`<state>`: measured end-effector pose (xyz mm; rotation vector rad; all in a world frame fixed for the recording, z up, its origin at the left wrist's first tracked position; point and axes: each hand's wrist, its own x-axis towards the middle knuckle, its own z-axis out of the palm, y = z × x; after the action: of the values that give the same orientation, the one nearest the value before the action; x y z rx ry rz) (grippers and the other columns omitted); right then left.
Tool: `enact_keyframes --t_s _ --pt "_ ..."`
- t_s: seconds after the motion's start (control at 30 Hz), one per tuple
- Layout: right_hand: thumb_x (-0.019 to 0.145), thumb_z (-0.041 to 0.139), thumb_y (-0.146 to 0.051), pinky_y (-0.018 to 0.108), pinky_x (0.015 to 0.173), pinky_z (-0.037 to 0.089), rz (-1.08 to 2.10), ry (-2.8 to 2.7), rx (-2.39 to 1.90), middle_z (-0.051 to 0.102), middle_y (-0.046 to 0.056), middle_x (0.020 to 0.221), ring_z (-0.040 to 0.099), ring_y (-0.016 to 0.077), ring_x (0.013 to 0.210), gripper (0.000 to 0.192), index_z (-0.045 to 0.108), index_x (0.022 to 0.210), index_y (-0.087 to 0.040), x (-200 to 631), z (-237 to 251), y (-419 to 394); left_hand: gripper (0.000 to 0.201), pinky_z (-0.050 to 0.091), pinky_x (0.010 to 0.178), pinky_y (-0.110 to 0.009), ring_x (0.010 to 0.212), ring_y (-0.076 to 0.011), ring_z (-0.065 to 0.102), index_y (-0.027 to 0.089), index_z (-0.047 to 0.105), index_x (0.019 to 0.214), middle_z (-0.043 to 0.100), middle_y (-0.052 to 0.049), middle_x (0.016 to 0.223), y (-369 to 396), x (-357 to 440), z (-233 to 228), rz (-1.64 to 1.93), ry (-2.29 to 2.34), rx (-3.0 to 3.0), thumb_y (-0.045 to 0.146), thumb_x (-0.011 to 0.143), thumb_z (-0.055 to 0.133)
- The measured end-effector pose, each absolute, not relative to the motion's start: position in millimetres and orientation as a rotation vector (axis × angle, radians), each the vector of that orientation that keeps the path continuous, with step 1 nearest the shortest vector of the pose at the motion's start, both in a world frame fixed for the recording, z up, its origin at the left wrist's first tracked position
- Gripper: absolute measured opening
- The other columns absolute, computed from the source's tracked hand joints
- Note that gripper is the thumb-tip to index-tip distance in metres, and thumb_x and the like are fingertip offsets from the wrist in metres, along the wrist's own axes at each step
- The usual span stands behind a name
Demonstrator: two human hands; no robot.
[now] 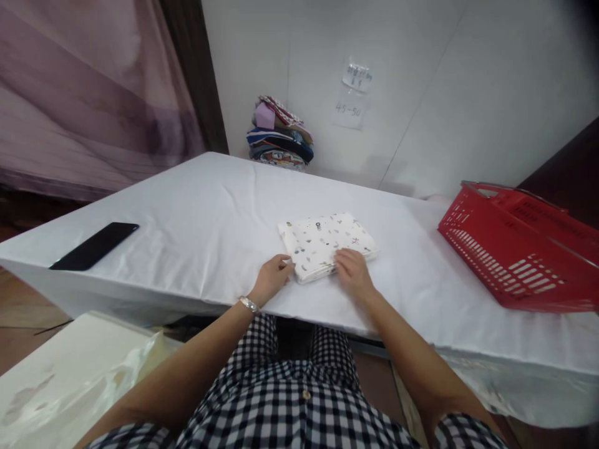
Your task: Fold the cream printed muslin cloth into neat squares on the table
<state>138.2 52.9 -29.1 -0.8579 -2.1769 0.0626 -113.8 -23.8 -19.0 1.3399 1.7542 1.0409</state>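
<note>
A: In the head view, where is the folded cloth (325, 240)?

B: Flat on the white desk (196, 199), left of the red basket (519, 249) and well apart from it, patterned side up.

A: And the hands?

B: The left hand (272, 279) has its fingers curled at the near left corner, on the side away from the basket. It looks like a light pinch, but I can't tell whether it really grips. The right hand (354, 274) rests its fingers on the near edge, on the basket side. Its thumb is hidden, so I can't say whether it grasps the layers or just presses.

A: How would you handle that edge well?

B: I'd take all the layers together at the corner, then smooth with flat fingers. Pinching only the top sheet could skew the fold, and the cloth looks soft enough to slip.

A: Anything in the way?

B: Nothing close. The phone (96, 246) lies far left of the basket, and the clothes pile (281, 137) sits beyond the desk's far edge, left of the basket too.
</note>
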Motion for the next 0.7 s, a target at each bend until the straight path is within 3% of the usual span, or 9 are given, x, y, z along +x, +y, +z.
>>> enact_keyframes --t_s 0.2,0.33,0.57,0.7 --pt "0.089 0.049 -0.022 0.045 0.096 0.039 0.102 -2.303 -0.674 0.067 0.008 0.109 0.057 0.0213 0.105 0.025 0.064 0.108 -0.021 105 -26 22 0.020 0.050 0.065 -0.026 0.068 -0.0143 0.063 0.020 0.062 0.091 0.068 0.000 0.079 -34 -107 -25 1.190 1.791 1.499 0.034 0.079 0.054" --pt "0.089 0.049 -0.022 0.044 0.095 0.039 0.088 -2.318 -0.660 0.066 0.009 0.112 0.056 0.0214 0.106 0.026 0.063 0.111 -0.019 108 -26 22 0.013 0.049 0.067 -0.026 0.068 -0.0139 0.061 0.020 0.061 0.081 0.066 0.002 0.075 -42 -106 -20 1.187 1.770 1.581 0.031 0.077 0.057" --pt "0.088 0.050 -0.022 0.045 0.097 0.037 0.056 -2.322 -0.684 0.065 0.009 0.114 0.055 0.0220 0.108 0.027 0.062 0.111 -0.020 108 -29 21 0.032 0.046 0.060 -0.025 0.061 -0.0114 0.056 0.022 0.057 0.098 0.062 0.004 0.078 -50 -99 -18 1.105 1.675 1.736 0.038 0.073 0.066" --pt "0.086 0.053 -0.024 0.046 0.100 0.033 0.049 -2.394 -0.657 0.064 0.010 0.117 0.053 0.0231 0.112 0.030 0.061 0.114 -0.018 102 -26 18 0.028 0.045 0.060 -0.025 0.063 -0.0115 0.057 0.022 0.055 0.096 0.062 0.003 0.080 -49 -96 -21 1.079 1.774 1.853 0.036 0.075 0.065"
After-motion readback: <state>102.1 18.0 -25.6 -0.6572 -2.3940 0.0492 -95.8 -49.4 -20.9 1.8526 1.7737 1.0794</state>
